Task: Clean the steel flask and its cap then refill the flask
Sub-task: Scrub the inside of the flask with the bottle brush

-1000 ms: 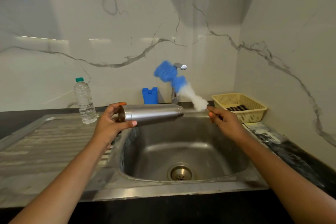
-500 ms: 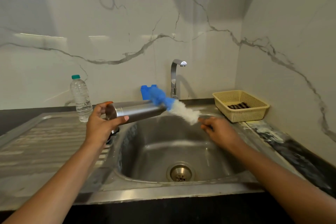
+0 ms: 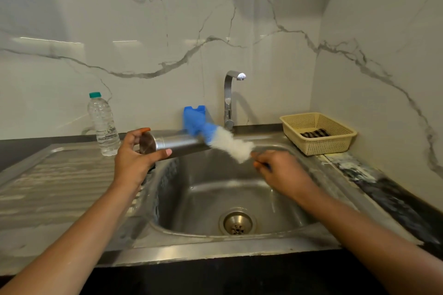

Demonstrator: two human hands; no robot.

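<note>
Two grips are set for scrubbing: steel flask (image 3: 177, 142) is clasped by left fingers (image 3: 165, 152), brush (image 3: 230, 145) pinched by right fingers (image 3: 260, 159); alignment with the flask mouth is judged needed next.

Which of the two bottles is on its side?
The steel flask, held horizontally by the left hand; the clear plastic bottle stands upright beside the sink.

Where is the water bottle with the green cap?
In the head view, the plastic water bottle stands upright on the left, at the back of the drainboard, just left of the left hand holding the steel flask.
</note>
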